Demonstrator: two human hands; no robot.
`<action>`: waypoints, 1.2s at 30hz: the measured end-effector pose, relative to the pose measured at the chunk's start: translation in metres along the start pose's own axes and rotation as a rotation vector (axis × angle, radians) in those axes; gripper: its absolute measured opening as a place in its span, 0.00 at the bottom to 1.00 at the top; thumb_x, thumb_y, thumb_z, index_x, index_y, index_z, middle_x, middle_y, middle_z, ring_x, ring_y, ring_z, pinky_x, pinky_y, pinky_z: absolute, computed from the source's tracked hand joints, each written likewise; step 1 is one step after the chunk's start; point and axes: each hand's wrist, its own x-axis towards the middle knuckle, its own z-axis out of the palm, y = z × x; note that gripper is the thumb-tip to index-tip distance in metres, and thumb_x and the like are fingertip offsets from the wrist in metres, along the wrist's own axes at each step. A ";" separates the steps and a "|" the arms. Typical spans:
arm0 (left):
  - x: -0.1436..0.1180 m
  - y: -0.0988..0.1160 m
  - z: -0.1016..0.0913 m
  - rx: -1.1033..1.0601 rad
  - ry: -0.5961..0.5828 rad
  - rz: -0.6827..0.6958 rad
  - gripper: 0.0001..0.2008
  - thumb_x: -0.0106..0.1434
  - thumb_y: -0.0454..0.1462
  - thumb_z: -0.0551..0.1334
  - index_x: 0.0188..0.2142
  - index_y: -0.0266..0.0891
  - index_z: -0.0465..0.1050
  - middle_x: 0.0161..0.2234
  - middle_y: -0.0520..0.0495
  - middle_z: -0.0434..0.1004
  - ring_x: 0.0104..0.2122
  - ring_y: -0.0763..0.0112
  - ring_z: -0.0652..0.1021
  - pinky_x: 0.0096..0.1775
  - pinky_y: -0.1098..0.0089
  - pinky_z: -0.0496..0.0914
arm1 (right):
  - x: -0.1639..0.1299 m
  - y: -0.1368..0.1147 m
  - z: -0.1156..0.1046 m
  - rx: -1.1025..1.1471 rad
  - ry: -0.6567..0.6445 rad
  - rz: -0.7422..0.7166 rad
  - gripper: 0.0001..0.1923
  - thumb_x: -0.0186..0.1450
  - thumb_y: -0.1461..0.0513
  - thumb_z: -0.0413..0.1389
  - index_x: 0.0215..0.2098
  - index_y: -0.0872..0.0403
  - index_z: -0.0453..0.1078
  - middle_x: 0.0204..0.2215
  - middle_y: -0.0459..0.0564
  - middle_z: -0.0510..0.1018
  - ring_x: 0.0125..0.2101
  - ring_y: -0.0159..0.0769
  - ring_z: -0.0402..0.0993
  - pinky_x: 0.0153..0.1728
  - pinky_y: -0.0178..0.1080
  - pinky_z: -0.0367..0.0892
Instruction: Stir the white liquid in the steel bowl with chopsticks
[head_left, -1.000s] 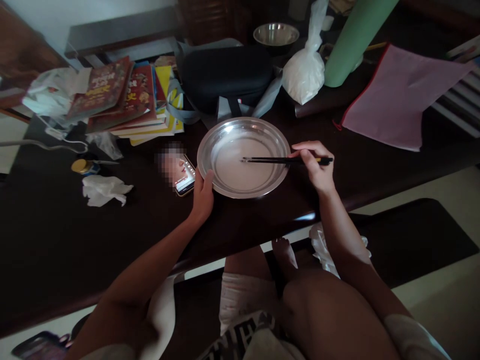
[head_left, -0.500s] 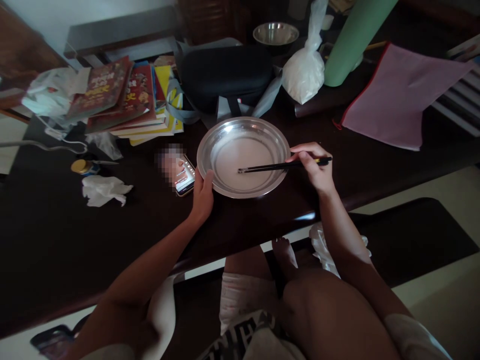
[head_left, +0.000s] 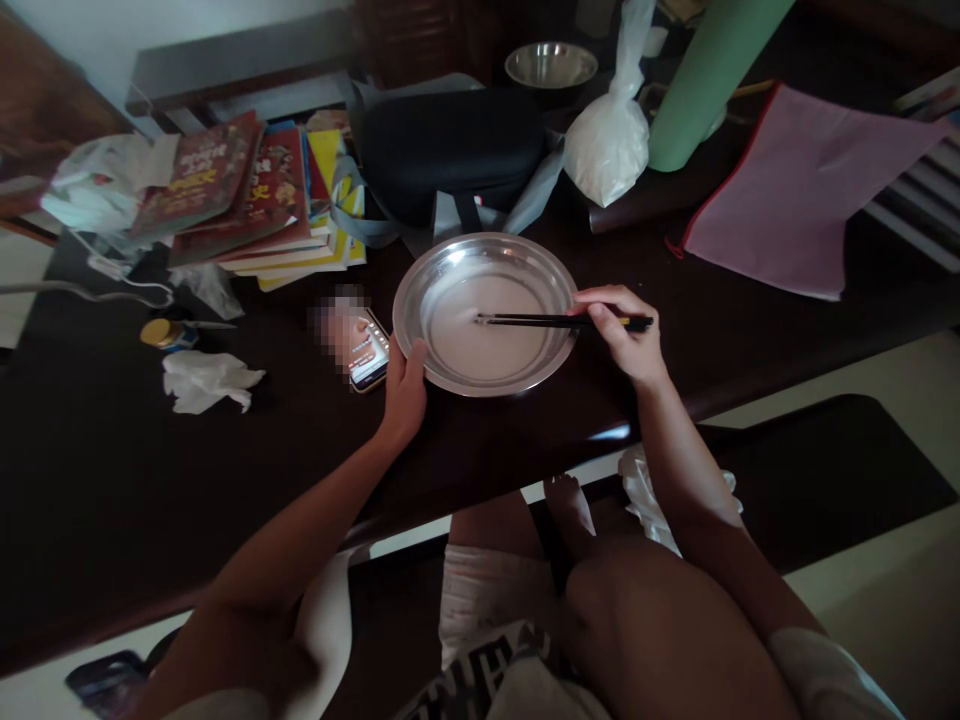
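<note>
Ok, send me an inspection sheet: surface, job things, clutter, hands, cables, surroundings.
Surface: dark table, glare near the front edge.
Job things: metal basin with whitish contents; black chopsticks reaching inside.
Clutter: phone beside the basin; crumpled tissue, books, knotted plastic bag.
Grip: left fingers on the basin's rim; right fingers holding the chopsticks.
Cables: pale cord, far left.
Surroundings: dark bench, pale floor.
</note>
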 end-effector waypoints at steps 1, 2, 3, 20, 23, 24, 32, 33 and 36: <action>0.000 0.000 0.000 0.002 -0.001 -0.001 0.23 0.64 0.54 0.56 0.53 0.47 0.69 0.54 0.45 0.72 0.57 0.59 0.70 0.63 0.54 0.60 | 0.000 0.000 0.000 0.005 0.038 0.007 0.10 0.66 0.54 0.56 0.41 0.46 0.77 0.32 0.44 0.82 0.34 0.34 0.81 0.39 0.40 0.76; 0.000 0.000 0.000 0.006 -0.003 0.000 0.23 0.64 0.54 0.56 0.53 0.47 0.69 0.54 0.46 0.72 0.57 0.59 0.70 0.63 0.54 0.60 | 0.000 0.000 0.000 0.017 0.067 0.022 0.11 0.67 0.53 0.55 0.41 0.46 0.77 0.30 0.44 0.82 0.32 0.33 0.81 0.37 0.40 0.76; 0.000 0.000 0.000 0.010 -0.004 0.004 0.23 0.64 0.54 0.56 0.53 0.47 0.69 0.53 0.46 0.72 0.57 0.59 0.70 0.63 0.54 0.60 | 0.000 -0.001 -0.001 0.031 0.078 0.039 0.11 0.67 0.53 0.55 0.40 0.46 0.77 0.30 0.44 0.81 0.31 0.33 0.81 0.36 0.40 0.76; 0.000 0.001 0.000 0.007 -0.005 0.003 0.22 0.65 0.54 0.56 0.53 0.47 0.69 0.52 0.45 0.73 0.58 0.59 0.70 0.63 0.54 0.60 | 0.000 -0.001 0.000 0.013 -0.018 -0.006 0.09 0.66 0.55 0.57 0.42 0.44 0.77 0.33 0.43 0.82 0.35 0.33 0.81 0.39 0.38 0.76; 0.000 0.001 0.000 0.029 -0.005 0.017 0.23 0.65 0.54 0.55 0.54 0.47 0.69 0.53 0.45 0.73 0.58 0.59 0.69 0.63 0.55 0.60 | 0.000 0.000 0.000 0.033 0.076 0.011 0.10 0.67 0.54 0.55 0.41 0.45 0.77 0.30 0.43 0.81 0.31 0.32 0.81 0.35 0.38 0.76; 0.000 0.001 0.000 0.033 -0.007 0.018 0.23 0.65 0.54 0.55 0.54 0.47 0.68 0.53 0.46 0.73 0.58 0.60 0.70 0.63 0.55 0.60 | 0.000 0.001 0.000 0.045 0.076 0.024 0.11 0.67 0.53 0.55 0.40 0.46 0.77 0.29 0.43 0.81 0.30 0.32 0.81 0.34 0.38 0.76; -0.001 0.001 0.000 0.022 -0.010 0.016 0.23 0.65 0.54 0.55 0.54 0.48 0.68 0.51 0.46 0.74 0.57 0.59 0.71 0.63 0.55 0.60 | 0.000 0.000 0.000 -0.026 0.041 -0.001 0.10 0.67 0.53 0.55 0.41 0.45 0.77 0.33 0.44 0.82 0.34 0.34 0.81 0.39 0.40 0.76; -0.001 0.001 0.000 0.022 -0.010 0.012 0.23 0.65 0.54 0.56 0.54 0.48 0.68 0.51 0.46 0.74 0.57 0.59 0.71 0.63 0.55 0.60 | 0.000 0.000 -0.001 -0.015 0.068 0.007 0.11 0.67 0.53 0.55 0.40 0.46 0.77 0.32 0.44 0.81 0.32 0.33 0.81 0.37 0.40 0.76; -0.001 0.001 -0.001 0.020 -0.013 0.011 0.23 0.65 0.54 0.56 0.54 0.48 0.68 0.52 0.46 0.73 0.57 0.60 0.71 0.63 0.55 0.60 | -0.001 0.000 0.000 0.036 0.026 0.036 0.11 0.67 0.53 0.55 0.41 0.46 0.77 0.31 0.44 0.81 0.31 0.33 0.81 0.35 0.39 0.76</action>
